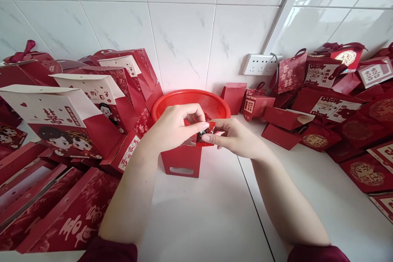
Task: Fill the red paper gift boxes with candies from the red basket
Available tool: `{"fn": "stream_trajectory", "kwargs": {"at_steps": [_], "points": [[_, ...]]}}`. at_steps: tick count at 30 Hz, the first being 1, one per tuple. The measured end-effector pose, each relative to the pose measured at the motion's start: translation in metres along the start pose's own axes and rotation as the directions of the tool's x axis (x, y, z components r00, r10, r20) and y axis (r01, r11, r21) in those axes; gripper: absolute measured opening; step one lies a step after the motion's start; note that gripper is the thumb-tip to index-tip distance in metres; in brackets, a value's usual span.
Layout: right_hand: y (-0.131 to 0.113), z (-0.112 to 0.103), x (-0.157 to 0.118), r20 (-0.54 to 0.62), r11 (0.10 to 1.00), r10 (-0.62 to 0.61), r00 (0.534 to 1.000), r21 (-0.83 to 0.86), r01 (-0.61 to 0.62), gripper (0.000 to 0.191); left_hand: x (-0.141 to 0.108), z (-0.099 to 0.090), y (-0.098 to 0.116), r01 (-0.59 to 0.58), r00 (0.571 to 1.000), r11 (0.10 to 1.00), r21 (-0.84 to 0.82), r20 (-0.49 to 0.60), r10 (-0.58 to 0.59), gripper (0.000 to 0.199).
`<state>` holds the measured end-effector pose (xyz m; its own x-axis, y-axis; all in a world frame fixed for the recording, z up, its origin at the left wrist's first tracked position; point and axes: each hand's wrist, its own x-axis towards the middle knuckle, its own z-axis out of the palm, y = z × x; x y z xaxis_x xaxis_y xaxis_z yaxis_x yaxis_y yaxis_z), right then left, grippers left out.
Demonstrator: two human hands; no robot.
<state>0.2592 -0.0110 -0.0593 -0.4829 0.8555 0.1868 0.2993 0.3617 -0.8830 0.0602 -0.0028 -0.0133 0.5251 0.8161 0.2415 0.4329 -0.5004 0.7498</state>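
A small wrapped candy (205, 134) in a red and dark wrapper is pinched between my two hands. My left hand (182, 125) grips its left and upper side with thumb and fingertips. On the other side my right hand (235, 136) has its thumb and fingers closed on it. Directly below stands a red paper box (181, 161) with an oval slot in its front; my hands hide its top. Behind them sits a red plastic basket (190, 96) with mesh walls, and its contents are mostly hidden.
Many red gift boxes (61, 123) crowd the left side, several standing open. More finished boxes (337, 110) are piled at the right. A white power strip (260, 64) with a grey cable is on the tiled wall (181, 41). A dark seam runs along the white table (196, 221).
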Motion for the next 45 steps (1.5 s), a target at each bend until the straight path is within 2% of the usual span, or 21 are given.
{"fn": "stream_trajectory", "kwargs": {"at_steps": [6, 15, 22, 25, 30, 34, 38, 45], "points": [[0.006, 0.007, 0.005, -0.048, 0.999, 0.023, 0.999, 0.047, -0.02, 0.037, 0.004, 0.0, -0.006, 0.016, 0.999, 1.0, 0.013, -0.046, -0.016, 0.018], [0.009, 0.011, 0.008, 0.006, 0.992, 0.036, 0.999, 0.123, -0.036, 0.039, 0.003, -0.001, -0.009, 0.104, 0.994, 0.995, -0.005, -0.039, -0.104, 0.021], [0.012, 0.011, 0.007, 0.001, 0.993, 0.063, 0.998, 0.096, -0.063, 0.041, 0.002, -0.001, -0.008, 0.087, 0.996, 0.996, 0.001, -0.029, -0.087, 0.02], [0.008, 0.012, 0.006, -0.019, 0.999, 0.045, 0.999, -0.019, -0.045, 0.038, 0.002, -0.004, -0.009, 0.061, 0.998, 0.998, 0.023, -0.024, -0.061, 0.017], [-0.007, 0.018, -0.002, -0.084, 0.954, -0.077, 0.994, -0.296, 0.048, 0.023, -0.001, -0.01, -0.007, -0.005, 0.999, 1.0, 0.024, 0.051, 0.003, 0.012], [-0.014, 0.022, -0.007, -0.133, 0.914, -0.117, 0.984, -0.403, 0.054, 0.019, -0.004, -0.012, -0.004, -0.008, 0.998, 1.0, -0.012, 0.067, 0.009, 0.012], [-0.015, 0.026, -0.01, -0.16, 0.879, -0.152, 0.975, -0.474, 0.059, 0.018, -0.005, -0.013, -0.002, -0.034, 0.998, 0.997, 0.066, 0.051, 0.03, 0.012], [-0.014, 0.033, -0.009, -0.266, 0.716, -0.216, 0.939, -0.697, -0.032, 0.015, -0.002, -0.015, -0.008, 0.01, 1.0, 0.999, 0.045, 0.018, -0.011, 0.011]]}}
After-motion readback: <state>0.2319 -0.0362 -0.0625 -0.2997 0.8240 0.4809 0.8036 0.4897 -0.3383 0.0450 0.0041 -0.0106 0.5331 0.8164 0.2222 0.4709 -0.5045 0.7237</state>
